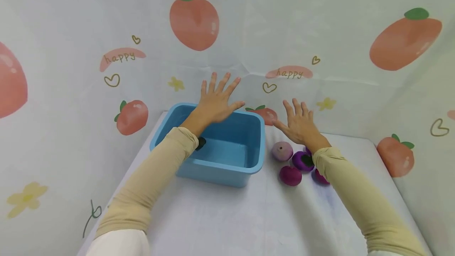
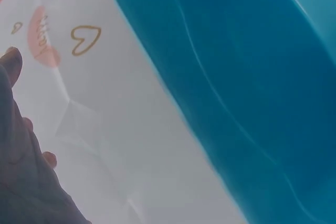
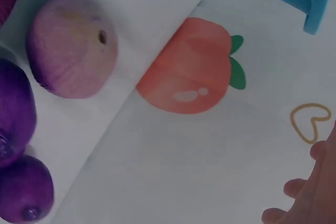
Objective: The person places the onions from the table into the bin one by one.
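both empty and splayed wide, the left hand [image 1: 216, 105] hovers by the far rim of the blue plastic tub [image 1: 217, 175] and the right hand [image 1: 301, 128] near round purple and pink produce [image 1: 290, 176] on the desk [image 1: 213, 218]. a dark object [image 1: 201, 143] lies inside the tub.

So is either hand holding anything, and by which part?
Nothing is held: the left hand and the right hand are both empty, with fingers spread.

Head view bright, soft shadows on table [image 1: 213, 216]; wrist views dimmer, left perhaps slightly blurred.
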Demonstrator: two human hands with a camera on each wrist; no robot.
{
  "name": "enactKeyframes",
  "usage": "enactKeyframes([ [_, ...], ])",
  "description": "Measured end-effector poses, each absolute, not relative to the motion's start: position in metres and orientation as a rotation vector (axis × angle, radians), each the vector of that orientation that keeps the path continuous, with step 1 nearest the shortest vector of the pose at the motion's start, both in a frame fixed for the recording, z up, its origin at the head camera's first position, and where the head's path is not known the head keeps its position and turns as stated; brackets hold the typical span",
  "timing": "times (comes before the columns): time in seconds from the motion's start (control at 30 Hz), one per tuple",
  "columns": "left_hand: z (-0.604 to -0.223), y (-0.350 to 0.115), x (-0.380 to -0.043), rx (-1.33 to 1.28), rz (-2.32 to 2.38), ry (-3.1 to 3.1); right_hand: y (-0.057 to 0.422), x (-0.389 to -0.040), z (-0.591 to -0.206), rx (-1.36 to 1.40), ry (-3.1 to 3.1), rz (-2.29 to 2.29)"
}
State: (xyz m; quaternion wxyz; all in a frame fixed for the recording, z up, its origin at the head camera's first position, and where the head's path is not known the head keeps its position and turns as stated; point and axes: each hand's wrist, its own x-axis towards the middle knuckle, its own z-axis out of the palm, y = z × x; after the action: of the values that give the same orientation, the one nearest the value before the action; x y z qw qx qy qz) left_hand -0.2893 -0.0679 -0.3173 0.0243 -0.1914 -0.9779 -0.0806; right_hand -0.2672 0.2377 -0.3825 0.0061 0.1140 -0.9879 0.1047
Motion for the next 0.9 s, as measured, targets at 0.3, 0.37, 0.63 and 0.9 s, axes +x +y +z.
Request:
enactKeyframes([
  [0.3, -0.303, -0.100, -0.281, -0.635, -0.261, -2.953, 0.248, -0.259, -0.411, 0.437, -3.121, 0.519],
  [0.37, -0.300, -0.109, -0.279, -0.644, -0.244, -2.931, 0.250, -0.257, -0.416, 0.446, -3.144, 0.570],
  [0.63, -0.296, -0.156, -0.276, -0.673, -0.214, -2.865, 0.259, -0.254, -0.441, 0.478, -3.214, 0.697],
  [0.9, -0.309, -0.204, -0.269, -0.645, -0.145, -2.894, 0.260, -0.250, -0.459, 0.450, -3.300, 0.703],
])
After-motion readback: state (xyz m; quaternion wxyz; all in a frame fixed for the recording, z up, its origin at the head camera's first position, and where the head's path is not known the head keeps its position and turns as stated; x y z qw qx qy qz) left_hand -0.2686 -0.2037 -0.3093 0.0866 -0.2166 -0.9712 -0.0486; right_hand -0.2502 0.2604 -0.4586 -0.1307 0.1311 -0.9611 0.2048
